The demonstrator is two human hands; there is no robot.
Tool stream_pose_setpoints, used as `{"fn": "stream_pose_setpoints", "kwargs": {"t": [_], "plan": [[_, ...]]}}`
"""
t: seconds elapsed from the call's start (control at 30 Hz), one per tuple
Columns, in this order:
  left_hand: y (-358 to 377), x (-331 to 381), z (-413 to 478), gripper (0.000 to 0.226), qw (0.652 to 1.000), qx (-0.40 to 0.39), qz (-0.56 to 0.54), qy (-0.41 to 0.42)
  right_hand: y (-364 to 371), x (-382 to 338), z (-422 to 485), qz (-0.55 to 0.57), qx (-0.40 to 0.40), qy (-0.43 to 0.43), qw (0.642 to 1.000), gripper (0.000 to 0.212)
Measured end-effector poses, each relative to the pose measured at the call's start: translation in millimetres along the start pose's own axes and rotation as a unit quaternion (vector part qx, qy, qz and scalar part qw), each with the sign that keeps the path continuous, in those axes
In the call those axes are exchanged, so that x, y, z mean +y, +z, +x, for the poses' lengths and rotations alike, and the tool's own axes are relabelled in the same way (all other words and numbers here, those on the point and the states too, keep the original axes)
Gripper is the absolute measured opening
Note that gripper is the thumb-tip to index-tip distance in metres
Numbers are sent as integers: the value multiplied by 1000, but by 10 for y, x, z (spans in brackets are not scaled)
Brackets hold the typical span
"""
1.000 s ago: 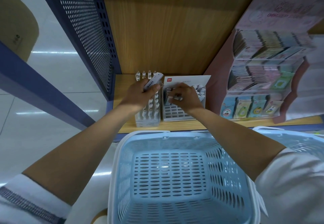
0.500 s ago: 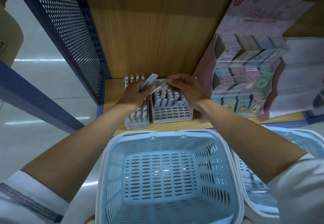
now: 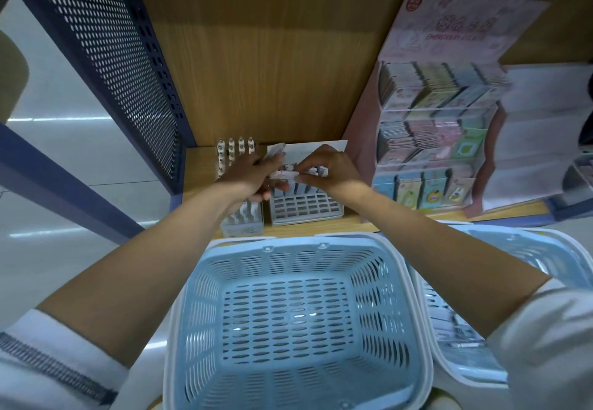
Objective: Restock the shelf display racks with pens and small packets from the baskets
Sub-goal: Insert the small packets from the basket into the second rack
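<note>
My left hand (image 3: 253,178) grips a small bundle of white pens (image 3: 276,150) above the shelf. My right hand (image 3: 327,172) pinches one white pen (image 3: 285,174) lying crosswise between both hands. Below them stands a grey slotted pen rack (image 3: 305,209) with several pens upright in it. To its left sits a clear pen rack (image 3: 239,149) holding rows of white-capped pens. The light blue basket (image 3: 295,323) in front of me has nothing in it.
A pink tiered display (image 3: 430,133) of small sticker packets stands on the wooden shelf (image 3: 199,165) at the right. A second blue basket (image 3: 475,307) with some items sits at the right. A blue perforated side panel (image 3: 122,56) bounds the shelf's left.
My right hand rose from the grey rack and met the left hand. It now pinches one pen from the left hand's bundle. The view shifted slightly.
</note>
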State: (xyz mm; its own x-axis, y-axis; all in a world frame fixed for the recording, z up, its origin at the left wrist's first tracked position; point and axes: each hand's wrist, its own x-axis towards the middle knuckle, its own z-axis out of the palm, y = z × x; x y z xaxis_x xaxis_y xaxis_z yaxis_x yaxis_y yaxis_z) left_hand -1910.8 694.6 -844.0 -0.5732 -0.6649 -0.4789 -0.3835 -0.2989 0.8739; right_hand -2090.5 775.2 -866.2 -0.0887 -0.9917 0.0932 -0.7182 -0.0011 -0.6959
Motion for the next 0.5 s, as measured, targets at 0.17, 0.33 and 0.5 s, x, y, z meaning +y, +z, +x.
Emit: {"fn": "stream_pose_setpoints", "kwargs": {"t": [0.17, 0.33, 0.5], "plan": [[-59, 6, -16, 43, 996, 51, 77, 4, -65, 130, -52, 132, 43, 123, 983, 12], [22, -31, -11, 38, 996, 59, 65, 30, -31, 26, -41, 236, 7, 152, 960, 25], [19, -33, 20, 35, 995, 47, 74, 51, 4, -56, 23, 276, 0, 176, 945, 23]]}}
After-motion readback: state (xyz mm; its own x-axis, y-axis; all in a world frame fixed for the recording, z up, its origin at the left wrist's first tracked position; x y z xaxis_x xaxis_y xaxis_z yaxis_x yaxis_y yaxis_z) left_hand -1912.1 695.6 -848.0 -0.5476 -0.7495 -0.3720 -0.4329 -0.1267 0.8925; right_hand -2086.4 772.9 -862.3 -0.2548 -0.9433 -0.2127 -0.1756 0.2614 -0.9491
